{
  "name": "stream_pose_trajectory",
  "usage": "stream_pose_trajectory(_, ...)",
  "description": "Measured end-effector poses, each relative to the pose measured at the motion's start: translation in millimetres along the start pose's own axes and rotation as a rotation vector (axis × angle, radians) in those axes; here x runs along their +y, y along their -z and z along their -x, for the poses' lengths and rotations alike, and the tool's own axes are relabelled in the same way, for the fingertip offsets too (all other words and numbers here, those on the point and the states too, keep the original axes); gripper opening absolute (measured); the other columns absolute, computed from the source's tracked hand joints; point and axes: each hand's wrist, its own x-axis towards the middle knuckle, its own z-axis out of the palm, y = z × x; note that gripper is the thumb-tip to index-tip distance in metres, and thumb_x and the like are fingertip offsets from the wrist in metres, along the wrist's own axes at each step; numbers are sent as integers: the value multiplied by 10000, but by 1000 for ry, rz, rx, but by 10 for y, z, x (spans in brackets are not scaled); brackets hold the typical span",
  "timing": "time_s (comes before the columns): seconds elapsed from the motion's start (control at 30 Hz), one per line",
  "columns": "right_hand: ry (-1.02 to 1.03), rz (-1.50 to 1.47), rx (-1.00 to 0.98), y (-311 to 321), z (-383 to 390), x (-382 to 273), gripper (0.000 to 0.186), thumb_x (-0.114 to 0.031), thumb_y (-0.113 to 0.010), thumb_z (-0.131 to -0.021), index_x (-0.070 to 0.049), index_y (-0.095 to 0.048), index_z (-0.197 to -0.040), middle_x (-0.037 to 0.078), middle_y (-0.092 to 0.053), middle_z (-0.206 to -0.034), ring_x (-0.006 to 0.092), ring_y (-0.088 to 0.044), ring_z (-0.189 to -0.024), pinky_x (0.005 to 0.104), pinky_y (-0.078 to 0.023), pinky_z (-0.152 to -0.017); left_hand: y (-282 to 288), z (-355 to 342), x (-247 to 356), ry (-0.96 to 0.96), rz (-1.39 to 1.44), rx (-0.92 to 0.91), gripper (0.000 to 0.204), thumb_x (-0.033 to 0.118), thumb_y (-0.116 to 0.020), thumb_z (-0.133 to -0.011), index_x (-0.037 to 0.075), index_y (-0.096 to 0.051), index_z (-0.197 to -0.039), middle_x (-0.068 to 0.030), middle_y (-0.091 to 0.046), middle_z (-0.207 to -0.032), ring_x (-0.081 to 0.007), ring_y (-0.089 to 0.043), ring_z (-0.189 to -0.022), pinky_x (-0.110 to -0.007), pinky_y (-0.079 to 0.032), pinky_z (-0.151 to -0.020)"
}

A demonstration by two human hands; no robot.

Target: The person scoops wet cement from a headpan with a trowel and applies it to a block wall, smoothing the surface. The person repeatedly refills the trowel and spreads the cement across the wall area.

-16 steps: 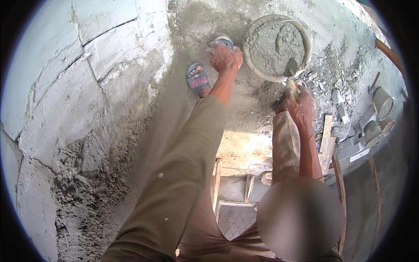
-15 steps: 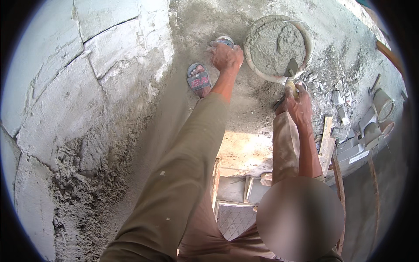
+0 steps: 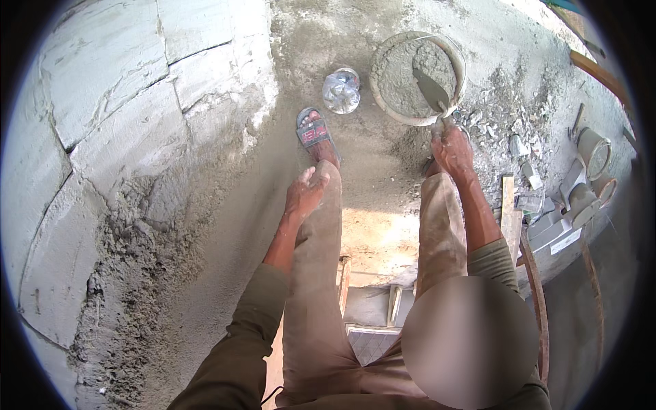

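Observation:
My right hand is closed around the handle of a trowel. The trowel's pointed metal blade reaches over the near rim of a round bucket filled with wet grey mortar. My left hand is beside my left shin, its fingers loosely bent, thumb and forefinger a little apart, with nothing seen in it. Left of the bucket, a small round tub wrapped in clear plastic stands on the ground, apart from both hands.
At the left rises a block wall with rough mortar low on it. My sandalled left foot is near the tub. To the right lie rubble, wooden strips and a bucket on its side.
My left hand has let go of the plastic-wrapped tub and drawn back toward my left shin. The trowel blade has moved up and left, farther over the mortar.

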Motion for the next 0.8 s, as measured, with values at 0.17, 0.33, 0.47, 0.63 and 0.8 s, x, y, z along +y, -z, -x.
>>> stream_pose_trajectory(0.17,-182,-41,306,-206,173,-159,400,-309,-555,-1068,7,-660,-1291,338,-740,-1017,520,-727,-975,601,-566,-877,-10,1851,-571,193,-179,-106,906,523,-732,-969,-47,-438,-1609,-293,-526,-1594,-436,-525,-1473,-470,-429,-1226)
stream_pose_trajectory(0.33,-31,-365,198,-970,-716,399,355,-297,-646,-1036,28,-690,-1175,173,-708,-747,364,-709,-670,486,-552,-613,-441,2160,-424,172,-281,99,936,471,-798,-903,6,-412,-1619,-300,-549,-1514,-487,-576,-1373,-537,-457,-1179)
stream_pose_trajectory(0.47,-239,-998,4,-708,-238,48,179,-239,-674,-1031,-82,-656,-947,-14,-544,-670,91,-488,-484,305,-408,-394,-481,2070,-368,349,-345,109,904,469,-802,-887,26,-445,-1589,-303,-558,-1489,-462,-597,-1353,-547,-472,-1156)
stream_pose_trajectory(0.63,-107,-887,111,-535,72,214,166,-204,-650,-1051,-69,-658,-956,-26,-549,-678,72,-494,-525,292,-391,-434,-536,2008,-282,330,-381,128,880,473,-767,-893,54,-452,-1600,-295,-567,-1485,-460,-600,-1354,-531,-481,-1145)
stream_pose_trajectory(0.8,106,-923,166,-549,317,-362,122,-144,-689,-1021,-48,-650,-955,-48,-543,-685,42,-475,-582,274,-369,-514,-550,2060,-176,349,-394,182,826,461,-725,-902,66,-488,-1588,-291,-575,-1484,-468,-625,-1323,-525,-479,-1147)
